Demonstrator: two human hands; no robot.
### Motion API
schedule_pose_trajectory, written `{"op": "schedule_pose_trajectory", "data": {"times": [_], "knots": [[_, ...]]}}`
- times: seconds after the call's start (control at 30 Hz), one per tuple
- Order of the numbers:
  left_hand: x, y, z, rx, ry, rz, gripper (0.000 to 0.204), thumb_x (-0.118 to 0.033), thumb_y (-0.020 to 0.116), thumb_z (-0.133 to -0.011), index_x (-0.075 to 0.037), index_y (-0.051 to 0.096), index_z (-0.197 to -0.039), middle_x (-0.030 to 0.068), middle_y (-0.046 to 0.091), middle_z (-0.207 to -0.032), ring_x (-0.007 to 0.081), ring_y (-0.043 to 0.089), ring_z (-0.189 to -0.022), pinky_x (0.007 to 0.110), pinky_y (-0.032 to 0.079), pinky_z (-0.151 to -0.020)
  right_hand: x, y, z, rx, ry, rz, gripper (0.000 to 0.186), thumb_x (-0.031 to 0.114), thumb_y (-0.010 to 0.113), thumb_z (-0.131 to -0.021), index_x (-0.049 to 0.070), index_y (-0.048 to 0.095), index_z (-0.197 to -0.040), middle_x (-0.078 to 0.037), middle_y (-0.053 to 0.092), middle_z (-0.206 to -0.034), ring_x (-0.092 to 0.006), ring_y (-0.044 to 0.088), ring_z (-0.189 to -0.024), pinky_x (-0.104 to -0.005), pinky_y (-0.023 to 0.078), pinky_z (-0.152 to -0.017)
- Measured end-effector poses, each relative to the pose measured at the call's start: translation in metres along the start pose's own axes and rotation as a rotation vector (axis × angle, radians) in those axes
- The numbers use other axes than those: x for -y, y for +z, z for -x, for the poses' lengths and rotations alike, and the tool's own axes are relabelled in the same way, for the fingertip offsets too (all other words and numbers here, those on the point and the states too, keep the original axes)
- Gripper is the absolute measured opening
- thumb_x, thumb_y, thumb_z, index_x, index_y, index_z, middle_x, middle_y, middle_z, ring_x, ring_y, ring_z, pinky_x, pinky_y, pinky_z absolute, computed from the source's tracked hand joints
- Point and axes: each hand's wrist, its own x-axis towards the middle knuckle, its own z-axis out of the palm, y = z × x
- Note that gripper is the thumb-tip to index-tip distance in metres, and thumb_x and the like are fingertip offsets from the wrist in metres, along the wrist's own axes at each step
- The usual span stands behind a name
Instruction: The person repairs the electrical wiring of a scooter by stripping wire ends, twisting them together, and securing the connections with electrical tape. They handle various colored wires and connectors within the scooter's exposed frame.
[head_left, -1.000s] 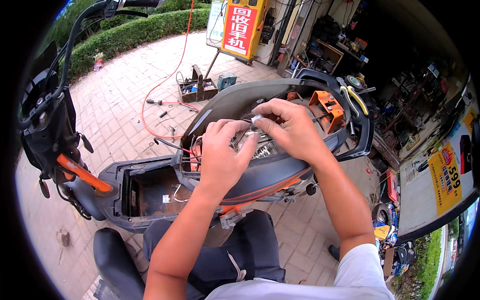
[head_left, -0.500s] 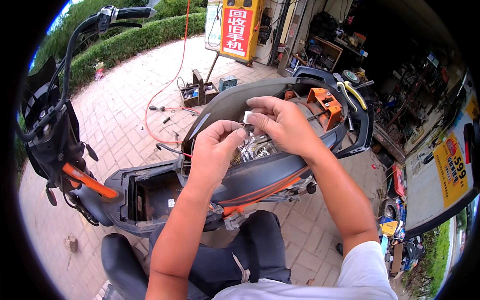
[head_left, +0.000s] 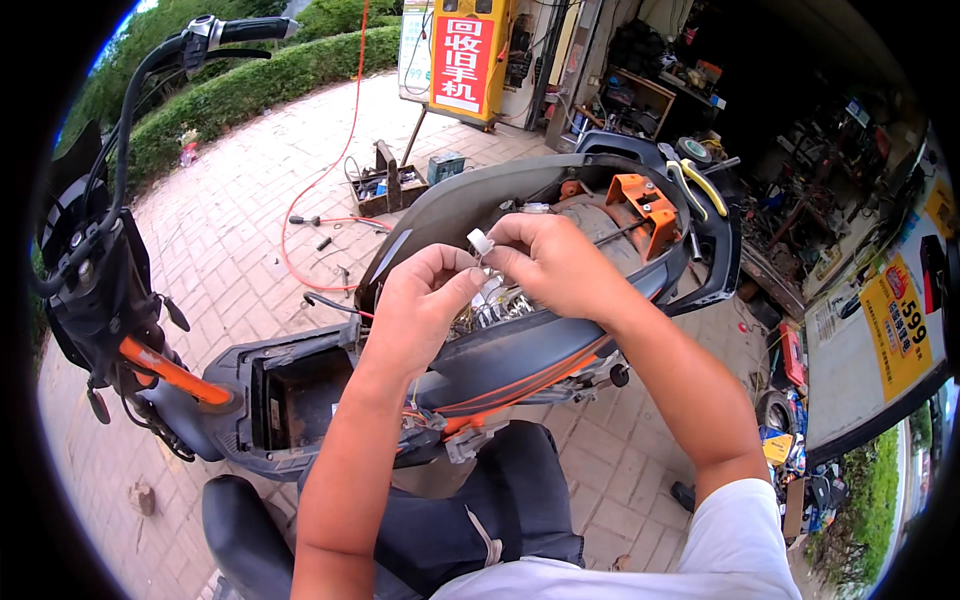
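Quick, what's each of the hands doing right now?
Left hand: closed in a pinch, seemingly on thin wires.
Right hand: closed, fingertips pinching at the small white connector.

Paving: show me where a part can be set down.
Free: paving between the hedge and red hose; also right of the dark trousers. Crowded: around the toolbox, and the scooter's opening, where left hand and right hand meet near a white plug.

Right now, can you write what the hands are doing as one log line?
left hand: pinching thin wires | right hand: pinching at white connector | below hands: open scooter body | yellow-handled pliers: on scooter's tail
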Motion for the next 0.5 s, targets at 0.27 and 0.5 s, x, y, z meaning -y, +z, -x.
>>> {"op": "schedule_pose_trajectory", "data": {"times": [0.27,0.5], "knots": [[0.004,0.007,0.001,-0.063,-0.013,0.120,0.011,-0.008,0.060,-0.089,0.001,0.062,-0.095,0.0031,0.063,-0.083,0.0083,0.056,-0.077,0.022,0.043,-0.070,0.003,-0.003,0.000,0.086,0.018,-0.135,0.039,0.011,0.061,-0.085,-0.009,0.057,-0.118,-0.015,0.067,-0.093,-0.0173,0.063,-0.085,-0.0313,0.051,-0.076],[-0.002,0.015,0.003,-0.077,-0.044,0.088,0.011,-0.011,0.062,-0.090,-0.001,0.063,-0.092,0.0000,0.060,-0.077,0.0045,0.050,-0.065,0.020,0.037,-0.059,-0.007,-0.006,0.005,0.057,-0.017,-0.225,0.027,0.011,0.063,-0.088,-0.007,0.061,-0.109,-0.012,0.068,-0.093,-0.0153,0.063,-0.085,-0.0302,0.051,-0.078]]}}
